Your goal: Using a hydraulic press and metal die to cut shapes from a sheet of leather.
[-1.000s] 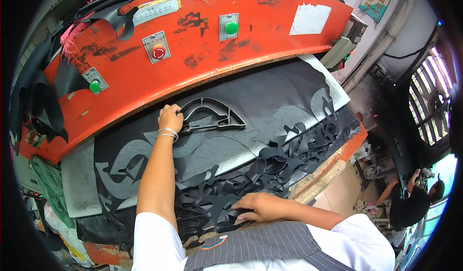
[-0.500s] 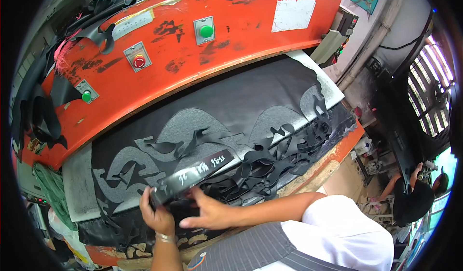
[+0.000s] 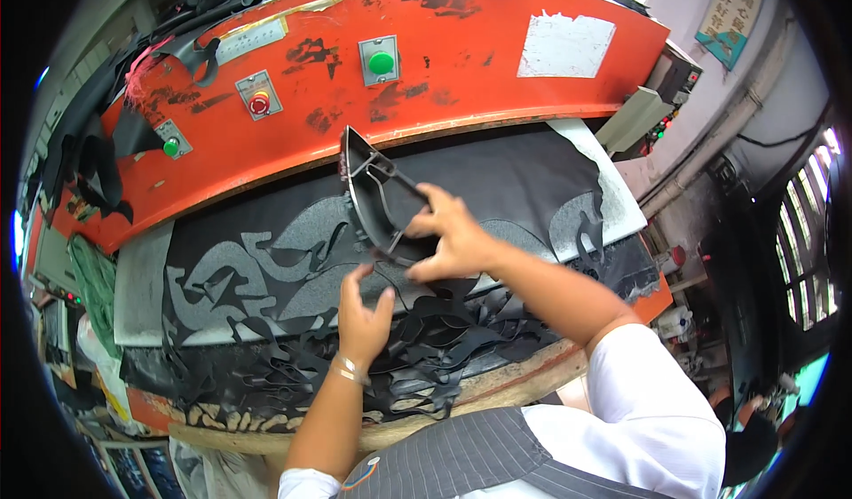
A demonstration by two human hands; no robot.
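Note:
A curved metal cutting die (image 3: 366, 199), an open frame with thin walls and cross braces, is tilted up above the dark leather sheet (image 3: 506, 166). My right hand (image 3: 454, 237) grips the die's right side with thumb and fingers. Just below the die's lower end is my left hand (image 3: 362, 321), thumb and fingers apart and nothing in it. Grey fuzzy shapes with curved outlines show where pieces are gone from the sheet. Along the sheet's near edge lie tangled dark leather offcuts (image 3: 453, 326).
An orange press beam (image 3: 319, 82) spans the far side, carrying green buttons (image 3: 381, 62) and a red button (image 3: 258, 102). The pale cutting board (image 3: 142, 277) shows under the leather. A worn wooden edge (image 3: 524, 370) runs along the front. Another person is partly visible at lower right.
The die has moved away from me, over the leather, and turned so its hollow side shows. My right hand now grips its side; my left hand has come off it.

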